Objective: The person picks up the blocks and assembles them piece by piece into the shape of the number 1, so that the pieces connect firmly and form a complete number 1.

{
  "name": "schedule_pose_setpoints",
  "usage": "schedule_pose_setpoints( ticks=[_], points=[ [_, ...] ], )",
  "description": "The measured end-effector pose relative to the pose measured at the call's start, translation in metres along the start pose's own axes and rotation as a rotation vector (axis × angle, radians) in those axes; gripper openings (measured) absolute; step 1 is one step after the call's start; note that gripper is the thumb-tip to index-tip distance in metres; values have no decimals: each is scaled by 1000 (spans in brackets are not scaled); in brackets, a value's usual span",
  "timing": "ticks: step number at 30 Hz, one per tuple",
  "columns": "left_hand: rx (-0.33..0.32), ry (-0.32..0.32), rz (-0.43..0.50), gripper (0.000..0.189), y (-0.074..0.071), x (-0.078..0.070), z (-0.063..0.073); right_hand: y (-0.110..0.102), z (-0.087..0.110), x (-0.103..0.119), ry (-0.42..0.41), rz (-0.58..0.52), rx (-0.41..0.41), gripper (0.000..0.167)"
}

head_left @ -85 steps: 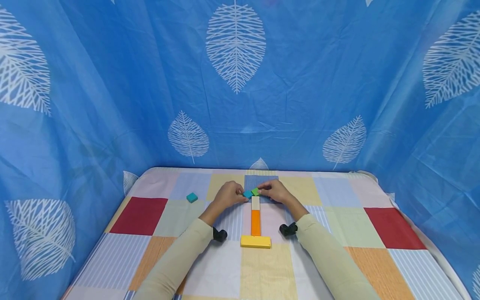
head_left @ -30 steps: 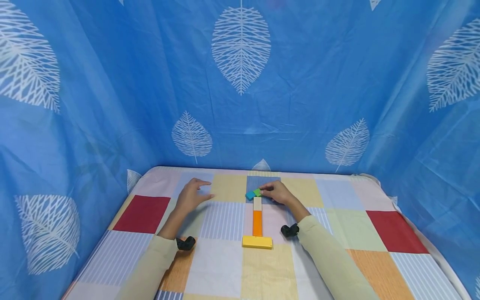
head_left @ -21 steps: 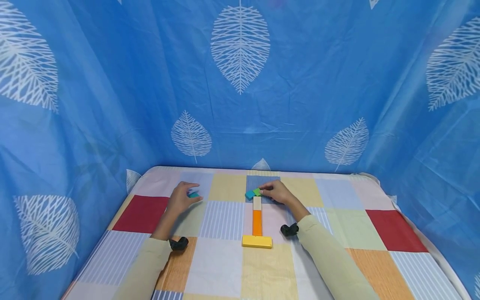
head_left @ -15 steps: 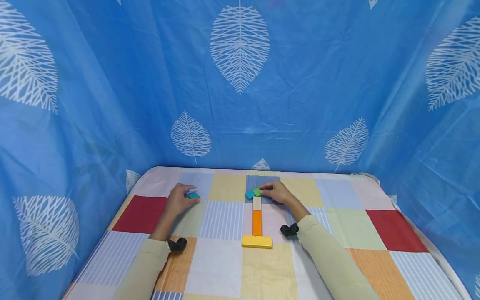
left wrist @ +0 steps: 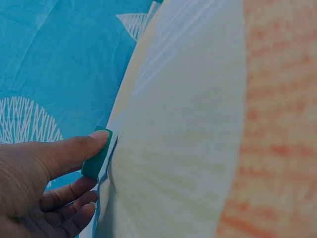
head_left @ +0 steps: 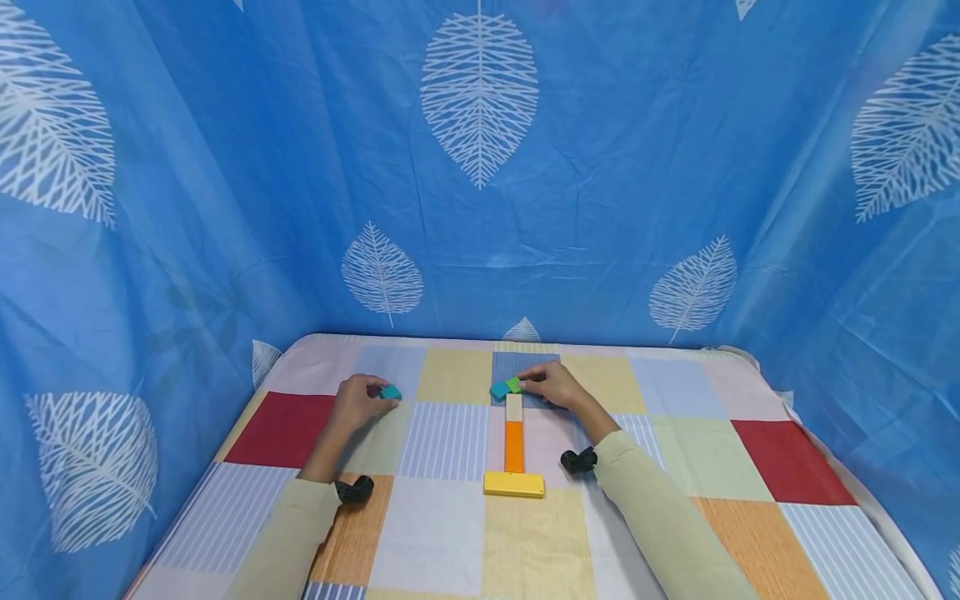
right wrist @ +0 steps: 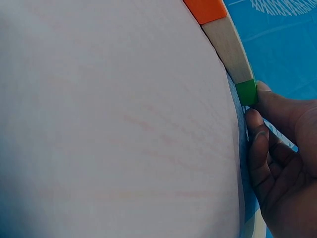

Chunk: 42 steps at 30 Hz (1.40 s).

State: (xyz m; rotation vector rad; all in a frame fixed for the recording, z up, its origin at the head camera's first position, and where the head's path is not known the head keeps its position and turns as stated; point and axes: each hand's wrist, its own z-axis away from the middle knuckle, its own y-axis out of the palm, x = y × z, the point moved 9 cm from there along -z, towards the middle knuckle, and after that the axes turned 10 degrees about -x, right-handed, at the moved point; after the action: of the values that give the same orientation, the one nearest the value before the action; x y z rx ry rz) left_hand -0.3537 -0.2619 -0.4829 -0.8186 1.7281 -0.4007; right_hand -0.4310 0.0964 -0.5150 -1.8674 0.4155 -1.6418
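At the left of the head view my left hand (head_left: 356,403) pinches a teal block (head_left: 390,392) between thumb and fingers. The left wrist view shows the thumb against the same teal block (left wrist: 96,157). Near the table's far middle, my right hand (head_left: 553,385) holds a small green block (head_left: 513,384) by its side; the right wrist view has that green block (right wrist: 246,92) at the thumb tip. A blue block (head_left: 500,391) lies against the green one on the left. Below them a plain wooden block (head_left: 513,407) continues the line toward me.
An orange block (head_left: 513,447) adjoins the wooden one, and a yellow block (head_left: 513,484) lies crosswise at the near end. The patchwork cloth (head_left: 435,525) covers the table. A blue leaf-print curtain (head_left: 585,167) surrounds its back and sides.
My left hand has left the blue block, moved left with fingers spread, and closed its fingers on the teal block. The right hand stays at the green block.
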Motion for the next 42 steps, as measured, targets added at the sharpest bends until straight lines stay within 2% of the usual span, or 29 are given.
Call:
schedule_pose_setpoints(
  ticks=[5, 11, 17, 21, 34, 42],
  points=[
    [1, 9, 25, 35, 4, -8, 1, 1, 0, -1, 5, -4, -1, 29],
    [25, 33, 58, 32, 11, -26, 3, 1, 1, -1, 7, -5, -2, 28],
    [34, 56, 53, 32, 24, -43, 3, 1, 0, -1, 11, -8, -1, 29],
    [38, 65, 60, 31, 33, -55, 4, 1, -1, 0, 12, -11, 0, 29],
    [71, 117, 46, 29, 73, -82, 6, 1, -1, -1, 10, -2, -6, 29],
    [114, 111, 20, 29, 98, -93, 7, 0, 1, 1, 8, 1, -2, 29]
  ],
)
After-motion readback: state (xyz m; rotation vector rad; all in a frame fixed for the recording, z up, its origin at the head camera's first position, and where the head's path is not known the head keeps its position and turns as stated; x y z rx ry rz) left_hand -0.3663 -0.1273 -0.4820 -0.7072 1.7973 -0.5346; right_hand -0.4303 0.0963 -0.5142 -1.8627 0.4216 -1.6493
